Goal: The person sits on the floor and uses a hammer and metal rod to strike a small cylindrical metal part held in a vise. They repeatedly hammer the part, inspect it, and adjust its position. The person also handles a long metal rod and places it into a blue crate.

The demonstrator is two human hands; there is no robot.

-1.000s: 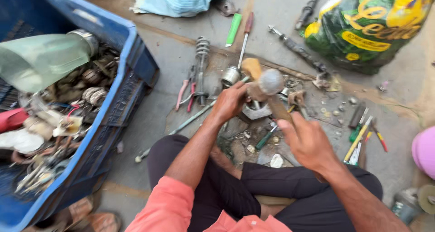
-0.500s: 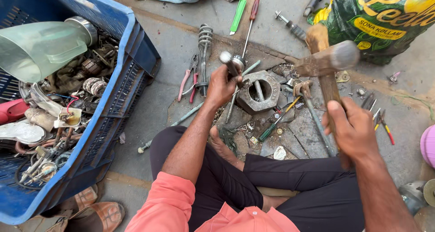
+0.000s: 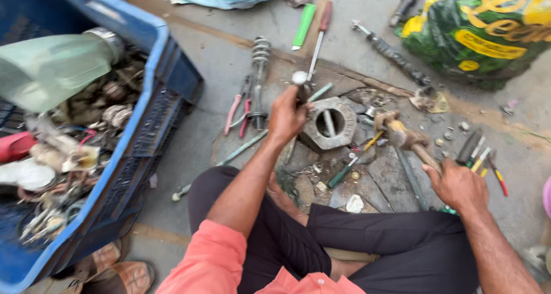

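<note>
On the concrete floor (image 3: 218,58), left hand (image 3: 287,116) fingers grip a metal rod (image 3: 299,81), right hand (image 3: 456,185) a hammer (image 3: 402,136).

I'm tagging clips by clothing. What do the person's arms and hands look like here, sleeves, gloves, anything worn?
Both hands are bare: no gloves, rings or watch show on the left hand or right hand. The forearms are uncovered. A salmon-pink sleeve ends near the left elbow; the right arm's sleeve is out of view. Dark trousers cover the legs.

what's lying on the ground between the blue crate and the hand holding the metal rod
In the head view, between the blue crate and the left hand lie red-handled pliers and a coil-spring shock absorber, on the concrete floor.
</note>
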